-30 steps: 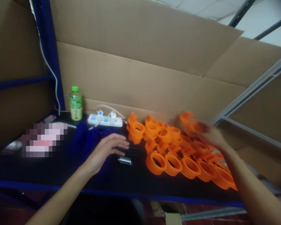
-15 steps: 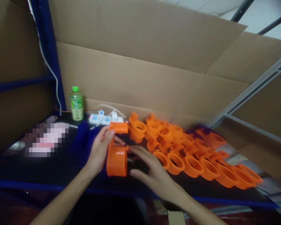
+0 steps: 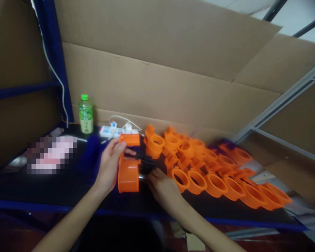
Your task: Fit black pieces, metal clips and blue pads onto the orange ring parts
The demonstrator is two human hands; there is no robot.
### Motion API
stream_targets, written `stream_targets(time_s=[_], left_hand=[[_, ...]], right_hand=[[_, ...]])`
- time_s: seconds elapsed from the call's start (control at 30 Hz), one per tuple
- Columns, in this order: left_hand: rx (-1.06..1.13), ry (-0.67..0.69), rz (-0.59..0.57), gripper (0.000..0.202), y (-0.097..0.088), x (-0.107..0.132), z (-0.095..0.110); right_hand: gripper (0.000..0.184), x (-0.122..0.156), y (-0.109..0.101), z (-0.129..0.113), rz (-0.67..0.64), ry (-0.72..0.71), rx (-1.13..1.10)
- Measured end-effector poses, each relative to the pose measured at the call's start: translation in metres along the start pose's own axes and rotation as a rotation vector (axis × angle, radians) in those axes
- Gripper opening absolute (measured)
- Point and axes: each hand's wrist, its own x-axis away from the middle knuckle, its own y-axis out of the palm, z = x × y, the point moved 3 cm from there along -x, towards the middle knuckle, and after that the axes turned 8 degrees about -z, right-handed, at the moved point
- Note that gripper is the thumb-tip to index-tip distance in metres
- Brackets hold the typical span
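Observation:
My left hand (image 3: pixel 109 162) is closed around the upright side of an orange plastic part (image 3: pixel 128 176), which has a wide ring at the bottom and a short bar at the top. The part is held just above the black table. Close to its right side, my right hand (image 3: pixel 164 187) has curled fingers pinching a shiny metal piece (image 3: pixel 142 177); most of it is hidden, so its kind does not show. Dark, slim objects (image 3: pixel 145 161) lie behind the right fingers, too blurred to name.
Rows of similar orange parts (image 3: pixel 216 185) cover the table's right side. A white power strip (image 3: pixel 109 132) with plugs and a green-capped bottle (image 3: pixel 86 115) stand at the back. Dark blue material (image 3: pixel 90 157) lies left of my left hand. Cardboard (image 3: pixel 160 80) walls the back.
My right hand, open with fingers spread before, has closed its fingers at the metal piece. My left hand and the orange part have shifted slightly left and up.

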Motion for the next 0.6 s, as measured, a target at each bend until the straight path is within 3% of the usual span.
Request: stream_targets(time_s=[0.13, 0.3, 0.4, 0.6], left_hand=[[0.002, -0.007, 0.005, 0.043, 0.000, 0.000, 0.002], [0.000, -0.018, 0.011, 0.040, -0.003, -0.002, 0.000], [0.023, -0.051, -0.017, 0.040, -0.004, -0.004, -0.002], [0.060, -0.111, -0.184, 0.038, 0.004, -0.001, -0.004]], right_hand=[[0.015, -0.003, -0.003, 0.001, 0.002, 0.051, -0.064], [0.011, -0.004, -0.019, 0.004, -0.032, 0.057, -0.300], [0.007, -0.003, -0.049, 0.006, 0.019, 0.058, -0.501], [0.024, -0.008, -0.120, 0.005, 0.104, 0.103, -0.794]])
